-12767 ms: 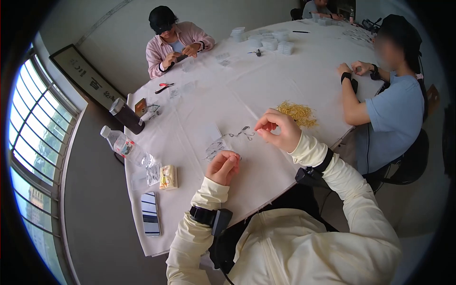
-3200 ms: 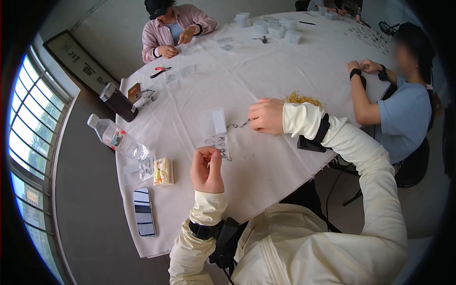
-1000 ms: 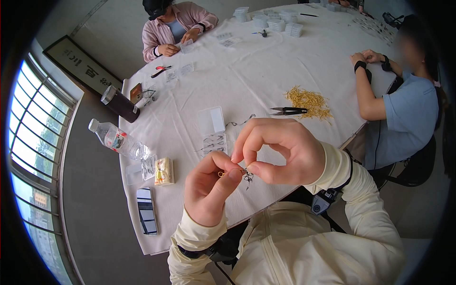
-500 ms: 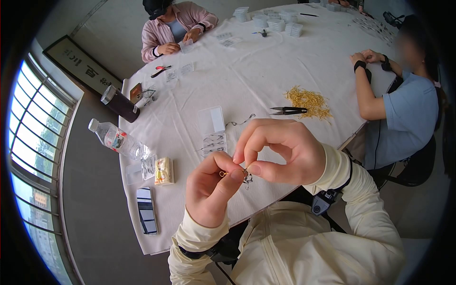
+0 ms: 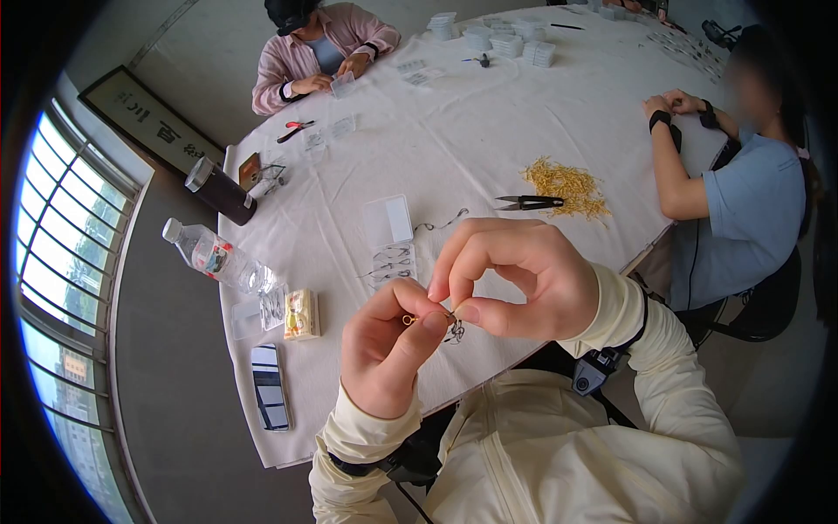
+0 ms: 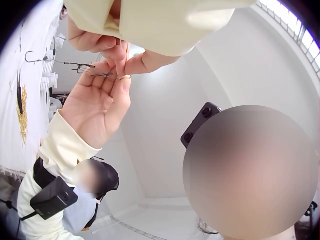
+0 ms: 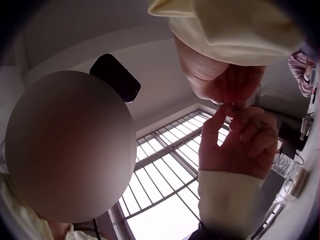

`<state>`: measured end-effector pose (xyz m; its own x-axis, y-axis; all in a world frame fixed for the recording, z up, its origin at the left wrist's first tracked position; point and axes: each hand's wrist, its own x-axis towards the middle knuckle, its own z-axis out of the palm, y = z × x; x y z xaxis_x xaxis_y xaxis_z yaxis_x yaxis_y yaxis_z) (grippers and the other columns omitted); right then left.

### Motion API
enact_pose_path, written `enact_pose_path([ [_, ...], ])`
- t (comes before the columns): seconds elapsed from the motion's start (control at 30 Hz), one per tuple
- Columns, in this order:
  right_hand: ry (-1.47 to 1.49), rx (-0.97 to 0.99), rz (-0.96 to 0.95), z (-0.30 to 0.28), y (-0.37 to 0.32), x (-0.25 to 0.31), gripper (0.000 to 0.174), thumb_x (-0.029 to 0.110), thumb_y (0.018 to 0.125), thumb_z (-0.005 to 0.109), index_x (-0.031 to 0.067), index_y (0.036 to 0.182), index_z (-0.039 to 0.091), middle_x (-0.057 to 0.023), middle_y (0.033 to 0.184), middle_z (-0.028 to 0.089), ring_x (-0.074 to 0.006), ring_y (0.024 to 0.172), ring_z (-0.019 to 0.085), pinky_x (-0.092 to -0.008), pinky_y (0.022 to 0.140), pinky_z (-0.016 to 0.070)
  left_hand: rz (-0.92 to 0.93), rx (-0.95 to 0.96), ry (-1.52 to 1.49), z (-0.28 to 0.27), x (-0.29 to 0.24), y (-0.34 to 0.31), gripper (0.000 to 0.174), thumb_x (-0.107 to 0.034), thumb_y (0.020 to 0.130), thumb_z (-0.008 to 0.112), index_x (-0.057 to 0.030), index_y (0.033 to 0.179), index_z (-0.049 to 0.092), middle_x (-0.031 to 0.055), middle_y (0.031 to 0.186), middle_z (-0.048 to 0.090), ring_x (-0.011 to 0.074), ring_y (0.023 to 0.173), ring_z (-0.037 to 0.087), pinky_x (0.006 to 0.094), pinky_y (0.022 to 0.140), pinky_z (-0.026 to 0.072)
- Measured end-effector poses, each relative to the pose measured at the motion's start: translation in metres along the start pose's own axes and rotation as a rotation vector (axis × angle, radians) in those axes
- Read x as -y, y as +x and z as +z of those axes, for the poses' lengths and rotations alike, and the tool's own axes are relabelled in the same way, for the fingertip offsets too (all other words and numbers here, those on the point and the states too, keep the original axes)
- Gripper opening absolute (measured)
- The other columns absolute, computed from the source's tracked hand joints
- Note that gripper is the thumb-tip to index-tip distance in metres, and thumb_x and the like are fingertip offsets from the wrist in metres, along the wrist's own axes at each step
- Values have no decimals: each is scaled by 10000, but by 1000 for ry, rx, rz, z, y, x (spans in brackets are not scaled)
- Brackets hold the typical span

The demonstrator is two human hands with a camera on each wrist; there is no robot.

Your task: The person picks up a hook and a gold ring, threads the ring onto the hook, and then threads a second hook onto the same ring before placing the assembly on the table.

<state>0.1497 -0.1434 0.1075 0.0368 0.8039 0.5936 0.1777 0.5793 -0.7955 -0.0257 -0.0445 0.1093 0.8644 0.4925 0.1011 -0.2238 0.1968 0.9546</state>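
In the head view my left hand (image 5: 384,349) and right hand (image 5: 524,279) meet fingertip to fingertip above the near table edge. Left thumb and forefinger pinch a small gold wire piece whose ring end (image 5: 408,320) sticks out at the left. My right thumb and forefinger pinch right beside it, where a string of dark fishing hooks (image 5: 455,332) dangles under the fingertips. The left wrist view shows those fishing hooks (image 6: 82,66) across the right fingers; the exact join is hidden. Beyond the hands lies a clear case (image 5: 393,262) with several hooks in rows.
Black thread snips (image 5: 531,203) lie against a pile of gold pieces (image 5: 567,183). A dark hook chain (image 5: 443,224) is beside the case. To the left are a phone (image 5: 271,389), tissue pack (image 5: 302,314), water bottle (image 5: 218,255) and flask (image 5: 221,190). Two people sit across.
Earlier the hands were apart, the right over the table by the hook chain; since then they have come together. The snips have come into view. Over the last second only the dangling hooks shift slightly.
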Motion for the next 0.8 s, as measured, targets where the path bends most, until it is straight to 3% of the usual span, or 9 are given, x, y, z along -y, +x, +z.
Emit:
enact_pose_path([
  [0.03, 0, 0, 0, 0, 0, 0, 96, -48, 811, 635, 20, 876, 619, -113, 1012, 622, -182, 940, 600, -315, 848, 472, 0, -28, 25, 2, 0, 0, 36, -32, 883, 550, -1, 901, 544, 52, 904, 555, 71, 663, 368, 231, 598, 307],
  [0.57, -50, 25, -30, -3, -1, 0, 99, -51, 808, 621, 26, 867, 606, -116, 1007, 624, -190, 939, 606, -320, 844, 481, 0, -27, 46, 2, -1, 0, 42, -43, 884, 556, -9, 895, 536, 29, 856, 530, 69, 644, 356, 234, 590, 295],
  [0.63, -60, 23, -30, -3, 0, 0, 95, -49, 809, 618, 27, 865, 605, -116, 1004, 625, -191, 935, 607, -319, 840, 481, -24, 32, -34, -4, 1, -1, 54, -54, 922, 608, -9, 915, 579, 10, 887, 579, 74, 809, 485, 243, 759, 391],
  [0.8, -117, 37, -62, -4, 1, 1, 77, -25, 804, 613, 31, 854, 600, -111, 984, 634, -191, 903, 610, -313, 823, 480, -23, 31, -34, -4, 3, -1, 43, -47, 918, 604, -14, 907, 578, 6, 886, 569, 75, 819, 487, 243, 768, 390],
])
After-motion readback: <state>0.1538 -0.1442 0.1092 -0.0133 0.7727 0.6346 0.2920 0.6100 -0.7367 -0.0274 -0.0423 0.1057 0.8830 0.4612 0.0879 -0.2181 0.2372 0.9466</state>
